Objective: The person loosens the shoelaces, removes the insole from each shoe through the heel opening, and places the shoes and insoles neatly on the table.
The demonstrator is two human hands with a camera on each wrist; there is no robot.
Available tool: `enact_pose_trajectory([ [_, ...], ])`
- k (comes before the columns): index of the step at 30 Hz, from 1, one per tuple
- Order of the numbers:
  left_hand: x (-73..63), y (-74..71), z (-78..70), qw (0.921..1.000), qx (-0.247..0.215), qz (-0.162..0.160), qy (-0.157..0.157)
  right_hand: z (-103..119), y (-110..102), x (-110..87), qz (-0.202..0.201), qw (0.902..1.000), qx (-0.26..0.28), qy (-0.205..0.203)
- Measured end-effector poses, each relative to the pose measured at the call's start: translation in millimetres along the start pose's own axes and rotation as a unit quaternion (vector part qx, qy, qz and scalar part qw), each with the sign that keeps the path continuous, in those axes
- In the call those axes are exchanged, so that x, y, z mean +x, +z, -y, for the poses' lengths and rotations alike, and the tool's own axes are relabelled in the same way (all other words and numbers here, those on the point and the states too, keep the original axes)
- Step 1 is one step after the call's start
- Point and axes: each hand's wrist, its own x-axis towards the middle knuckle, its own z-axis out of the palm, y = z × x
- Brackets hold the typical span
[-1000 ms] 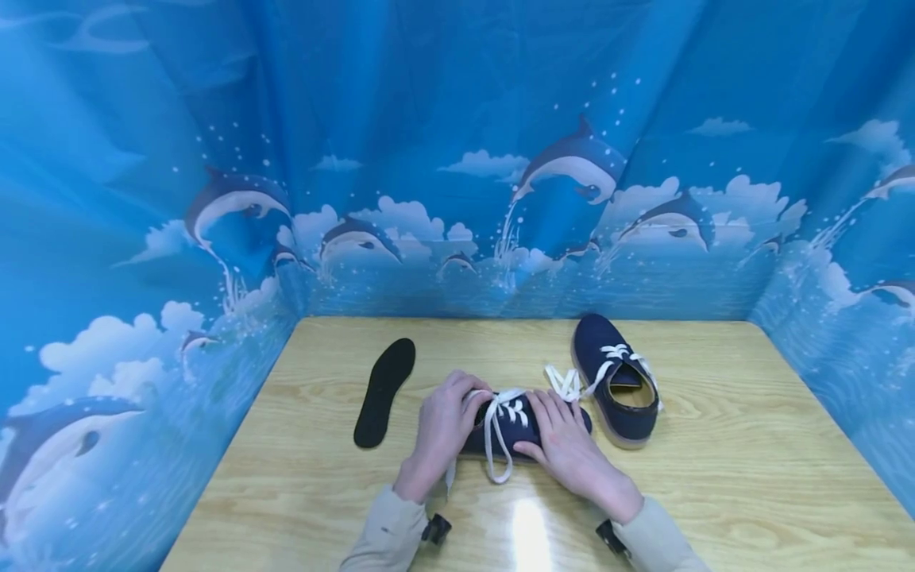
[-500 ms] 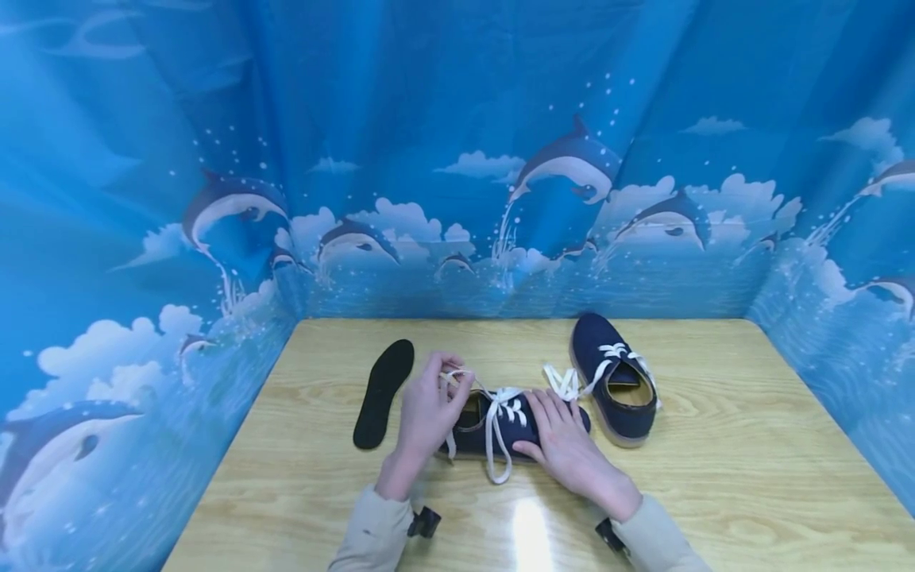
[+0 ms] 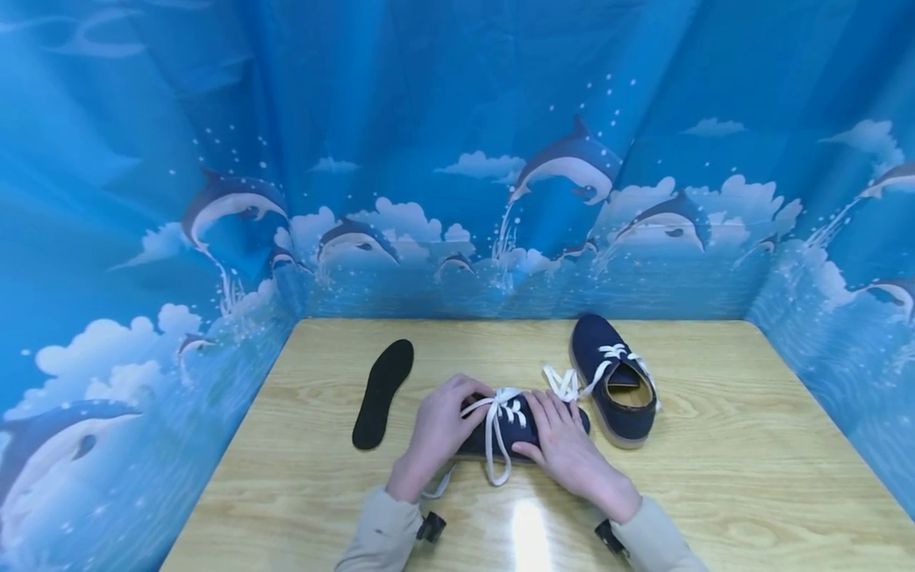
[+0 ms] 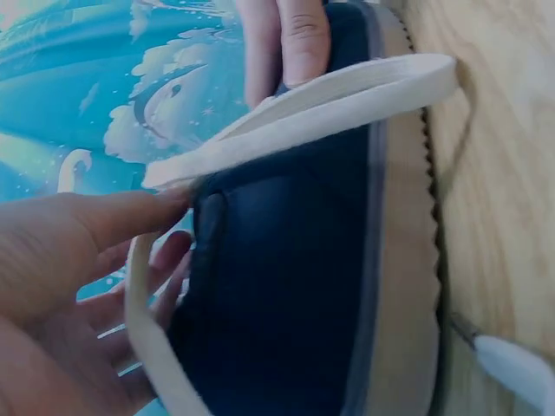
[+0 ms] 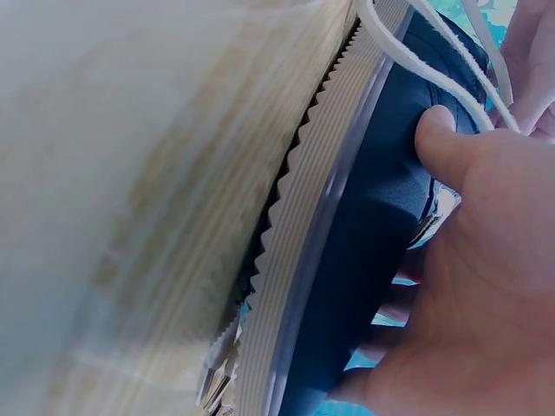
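Observation:
A navy canvas shoe (image 3: 527, 431) with a pale sole lies sideways on the table, toe to the right, in the head view. My right hand (image 3: 565, 445) holds its toe part, thumb on the near side and fingers across the top. At the shoe's opening, my left hand (image 3: 442, 421) pinches the white shoelace (image 4: 156, 347), whose strand runs behind the thumb in the left wrist view. A lace loop (image 4: 286, 126) hangs over the near side from the knot. The left fingertips are partly hidden in the head view.
A second navy shoe (image 3: 596, 349) stands at the back right, its loose white lace (image 3: 561, 386) trailing left. A black insole (image 3: 382, 393) lies to the left on the wooden table (image 3: 729, 445). A blue dolphin-print curtain (image 3: 429, 119) encloses the back and sides.
My left hand moved left and up from the knot, lifting a lace strand, then came back right to the shoe's opening. The right hand stayed on the toe part.

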Motion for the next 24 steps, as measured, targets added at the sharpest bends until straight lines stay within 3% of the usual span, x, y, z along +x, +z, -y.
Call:
enact_pose_trajectory([
  [8, 0.7, 10.6, 3.7, 0.9986, -0.009, -0.052, 0.005, 0, 0, 0.3, -0.007, 1.0, 0.002, -0.002],
  [17, -0.3, 6.0, 5.1, 0.9961, -0.016, -0.085, 0.017, 2, 2, 1.3, 0.001, 1.0, 0.0, 0.002],
  [20, 2.2, -1.5, 5.4, 0.9918, -0.037, -0.121, 0.02, 1, 1, 1.3, 0.005, 1.0, -0.001, 0.005],
  [24, 7.1, -13.6, 7.8, 0.9781, -0.074, -0.191, 0.034, 0, 0, 1.2, 0.007, 0.9999, -0.002, 0.008],
])
